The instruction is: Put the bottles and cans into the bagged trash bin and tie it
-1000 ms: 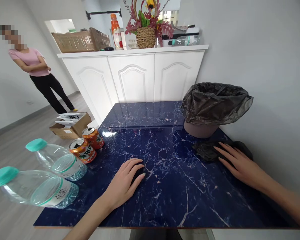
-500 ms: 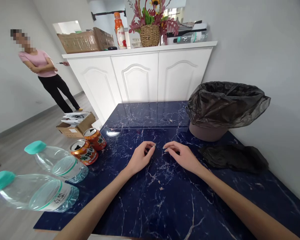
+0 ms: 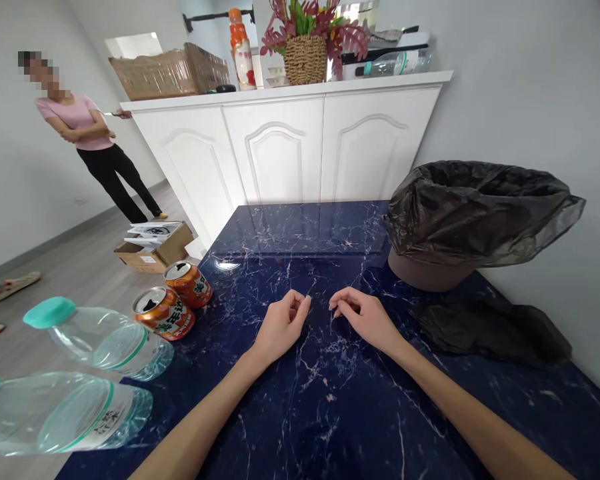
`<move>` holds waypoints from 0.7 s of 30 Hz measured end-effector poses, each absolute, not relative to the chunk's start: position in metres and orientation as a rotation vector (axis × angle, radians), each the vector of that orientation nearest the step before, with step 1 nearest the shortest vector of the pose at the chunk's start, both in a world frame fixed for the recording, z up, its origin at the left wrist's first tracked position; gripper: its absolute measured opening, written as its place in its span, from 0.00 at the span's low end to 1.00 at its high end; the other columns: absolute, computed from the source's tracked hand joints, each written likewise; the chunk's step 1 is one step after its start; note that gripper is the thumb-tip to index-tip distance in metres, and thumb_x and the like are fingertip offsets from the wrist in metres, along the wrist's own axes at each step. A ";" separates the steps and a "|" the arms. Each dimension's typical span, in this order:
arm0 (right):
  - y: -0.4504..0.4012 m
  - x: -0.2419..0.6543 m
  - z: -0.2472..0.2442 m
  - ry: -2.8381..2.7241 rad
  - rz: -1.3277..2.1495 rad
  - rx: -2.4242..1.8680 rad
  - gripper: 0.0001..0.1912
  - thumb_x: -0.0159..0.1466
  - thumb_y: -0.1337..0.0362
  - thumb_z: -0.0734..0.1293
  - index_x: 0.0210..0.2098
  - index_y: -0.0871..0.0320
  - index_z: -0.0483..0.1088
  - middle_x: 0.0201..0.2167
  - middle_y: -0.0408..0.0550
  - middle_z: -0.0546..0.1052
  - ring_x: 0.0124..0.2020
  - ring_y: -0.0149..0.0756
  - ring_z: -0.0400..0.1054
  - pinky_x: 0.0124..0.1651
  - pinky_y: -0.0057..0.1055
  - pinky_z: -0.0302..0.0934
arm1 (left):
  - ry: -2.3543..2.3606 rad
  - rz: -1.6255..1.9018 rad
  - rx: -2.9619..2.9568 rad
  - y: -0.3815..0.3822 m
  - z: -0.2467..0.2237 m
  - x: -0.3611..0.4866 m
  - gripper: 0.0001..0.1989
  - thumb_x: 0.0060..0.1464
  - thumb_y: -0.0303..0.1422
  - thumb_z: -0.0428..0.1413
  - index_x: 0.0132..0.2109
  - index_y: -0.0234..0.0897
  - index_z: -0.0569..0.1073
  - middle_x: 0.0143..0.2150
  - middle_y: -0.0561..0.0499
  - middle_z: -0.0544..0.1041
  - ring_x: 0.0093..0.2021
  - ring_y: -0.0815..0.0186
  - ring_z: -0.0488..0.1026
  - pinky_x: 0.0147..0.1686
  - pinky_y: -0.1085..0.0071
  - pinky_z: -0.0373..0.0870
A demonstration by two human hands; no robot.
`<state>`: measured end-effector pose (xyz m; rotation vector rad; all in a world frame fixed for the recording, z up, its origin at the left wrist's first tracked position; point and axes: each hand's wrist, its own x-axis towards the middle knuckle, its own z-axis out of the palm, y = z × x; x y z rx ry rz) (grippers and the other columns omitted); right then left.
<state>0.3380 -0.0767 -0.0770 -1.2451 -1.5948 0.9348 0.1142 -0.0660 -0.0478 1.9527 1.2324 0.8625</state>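
Observation:
My left hand (image 3: 283, 325) rests on the dark blue marble-patterned table (image 3: 330, 407), its fingers loosely curled in with nothing held. Across a small gap lies my right hand (image 3: 364, 319), also curled, thumb near the fingertips and nothing in it. To the left stand two orange drink cans, a nearer opened can (image 3: 164, 313) and a farther can (image 3: 189, 283). Closer to me are two clear water bottles with teal caps, the farther bottle (image 3: 105, 340) and the nearer bottle (image 3: 75, 410), which is cut by the frame's left edge.
On the right stands a bin (image 3: 425, 268) lined with a black plastic bag (image 3: 460, 223). A crumpled black bag (image 3: 495, 330) lies before it. Behind the table is a white cabinet (image 3: 285, 157) bearing a flower basket (image 3: 305, 60). A person (image 3: 83, 123) stands at the left.
The view has shifted slightly, so the bottles sit farther left and the bin farther right. My left hand has curled slightly tighter. Another person's foot has come into view at the left edge.

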 end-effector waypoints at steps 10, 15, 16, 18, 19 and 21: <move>-0.076 0.338 -0.076 -1.588 0.922 -1.242 0.11 0.71 0.56 0.63 0.40 0.53 0.76 0.38 0.46 0.83 0.36 0.37 0.79 0.41 0.33 0.68 | 1.254 0.662 2.388 -0.076 -0.051 0.117 0.06 0.68 0.35 0.52 0.39 0.42 0.66 0.28 0.57 0.75 0.24 0.67 0.70 0.31 0.70 0.61; -0.075 0.338 -0.079 -1.593 0.917 -1.236 0.11 0.71 0.57 0.63 0.40 0.53 0.75 0.38 0.46 0.83 0.36 0.37 0.80 0.42 0.33 0.68 | 1.243 0.643 2.431 -0.075 -0.053 0.116 0.05 0.69 0.35 0.51 0.41 0.42 0.66 0.30 0.57 0.76 0.25 0.67 0.71 0.31 0.70 0.62; -0.075 0.338 -0.079 -1.594 0.918 -1.234 0.11 0.71 0.57 0.63 0.40 0.53 0.75 0.38 0.46 0.83 0.36 0.37 0.80 0.42 0.33 0.69 | 1.244 0.640 2.437 -0.075 -0.054 0.116 0.05 0.69 0.35 0.51 0.41 0.42 0.66 0.30 0.57 0.76 0.25 0.67 0.72 0.31 0.70 0.62; -0.075 0.339 -0.080 -1.596 0.919 -1.231 0.11 0.71 0.57 0.63 0.40 0.53 0.75 0.38 0.46 0.83 0.36 0.37 0.80 0.42 0.34 0.69 | 1.244 0.631 2.455 -0.074 -0.055 0.116 0.05 0.70 0.36 0.51 0.42 0.43 0.66 0.30 0.57 0.77 0.25 0.67 0.73 0.30 0.70 0.62; -0.075 0.339 -0.080 -1.597 0.918 -1.232 0.11 0.71 0.56 0.63 0.40 0.52 0.75 0.38 0.46 0.83 0.36 0.38 0.80 0.42 0.34 0.69 | 1.243 0.626 2.466 -0.074 -0.055 0.116 0.05 0.70 0.36 0.51 0.42 0.43 0.66 0.30 0.57 0.77 0.25 0.66 0.73 0.30 0.70 0.62; -0.074 0.339 -0.080 -1.599 0.913 -1.235 0.11 0.71 0.56 0.63 0.40 0.52 0.75 0.38 0.46 0.83 0.36 0.38 0.80 0.41 0.34 0.69 | 1.241 0.619 2.488 -0.074 -0.056 0.116 0.06 0.70 0.36 0.51 0.42 0.43 0.66 0.30 0.57 0.77 0.26 0.66 0.74 0.30 0.70 0.63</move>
